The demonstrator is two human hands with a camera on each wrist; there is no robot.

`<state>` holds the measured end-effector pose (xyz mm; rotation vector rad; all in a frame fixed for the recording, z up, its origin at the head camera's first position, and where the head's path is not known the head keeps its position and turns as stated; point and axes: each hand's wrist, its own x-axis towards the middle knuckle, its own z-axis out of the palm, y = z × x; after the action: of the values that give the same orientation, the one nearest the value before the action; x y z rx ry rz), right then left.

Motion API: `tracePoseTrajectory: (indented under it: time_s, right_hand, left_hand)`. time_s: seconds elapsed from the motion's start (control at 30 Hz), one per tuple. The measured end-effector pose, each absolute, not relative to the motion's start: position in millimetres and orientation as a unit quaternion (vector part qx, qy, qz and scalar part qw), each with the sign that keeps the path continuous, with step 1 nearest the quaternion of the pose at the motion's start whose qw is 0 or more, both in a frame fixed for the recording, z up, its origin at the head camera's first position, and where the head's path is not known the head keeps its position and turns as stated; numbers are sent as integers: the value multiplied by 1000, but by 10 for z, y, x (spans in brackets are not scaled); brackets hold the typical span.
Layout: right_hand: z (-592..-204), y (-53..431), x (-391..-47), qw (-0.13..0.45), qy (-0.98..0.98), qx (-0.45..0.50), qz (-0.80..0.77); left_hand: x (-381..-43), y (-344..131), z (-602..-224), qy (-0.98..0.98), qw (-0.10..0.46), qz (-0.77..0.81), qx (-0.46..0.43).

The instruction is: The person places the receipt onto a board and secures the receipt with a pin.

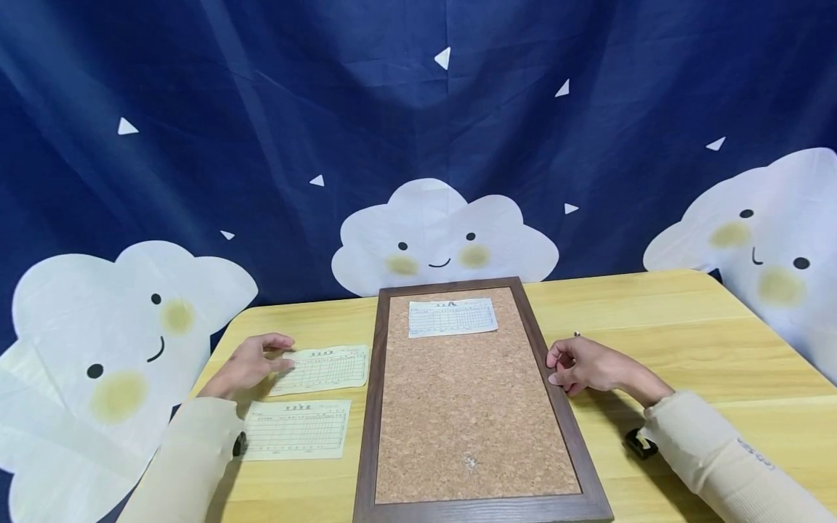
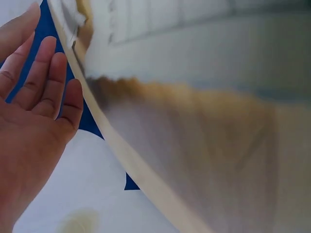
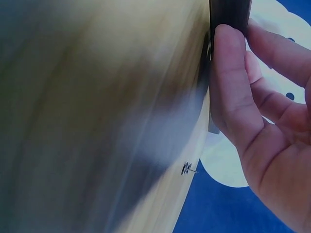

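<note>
A cork board (image 1: 477, 407) in a dark brown frame lies on the table. Near its top is a white printed slip (image 1: 453, 318). Left of the board are two pale green printed slips, an upper slip (image 1: 327, 368) and a lower slip (image 1: 297, 430). My left hand (image 1: 251, 363) is over the left end of the upper slip, fingers loosely bent and thumb apart from them. In the left wrist view its fingers (image 2: 43, 77) grip nothing. With curled fingers, my right hand (image 1: 591, 365) pinches the frame's right edge between thumb and finger.
Small metal pins (image 3: 187, 168) lie on the wooden table (image 1: 693, 341) beyond my right hand. A dark blue curtain (image 1: 366, 131) with white clouds hangs behind the table. A whitish mark (image 1: 470, 463) shows on the lower cork.
</note>
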<state>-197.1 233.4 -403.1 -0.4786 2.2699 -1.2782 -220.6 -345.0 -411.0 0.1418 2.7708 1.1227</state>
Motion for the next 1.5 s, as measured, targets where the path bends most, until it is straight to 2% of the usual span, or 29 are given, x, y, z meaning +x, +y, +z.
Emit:
tracePoseTrajectory:
  time_s: [0.8, 1.5]
  right_hand:
    - [-4016, 2325, -1965, 242, 836, -173, -462]
    - [-4002, 2308, -1964, 246, 841, -167, -452]
  left_hand:
    - [-2255, -3450, -4067, 951, 78, 296, 43]
    - [-2291, -3446, -4092, 937, 104, 333, 33]
